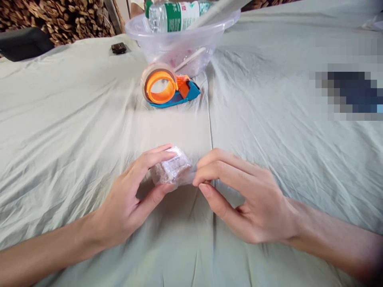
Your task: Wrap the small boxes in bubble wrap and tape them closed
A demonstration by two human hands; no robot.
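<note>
Broad cloth (119, 123) short of tape dispenser (171, 89), left grip (124, 201) around wrapped packet (176, 167), right grip (257, 199) pinching film edge (188, 178)

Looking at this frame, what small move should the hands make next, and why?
Perhaps the right hand should fold the clear film against the wrapped packet: the film sticks out toward that hand, while the left hand holds the packet between thumb and fingers.

On the bench (74, 131), a wrapped packet (176, 162) sits between the hands: left hand (131, 191) about its left side, right hand (248, 191) at its right end. Behind it lies a tape dispenser (173, 88), directly before a basin (143, 36) near the far edge. A bottle (175, 18) lies in the basin; a small object (119, 48) lies left of it.
</note>
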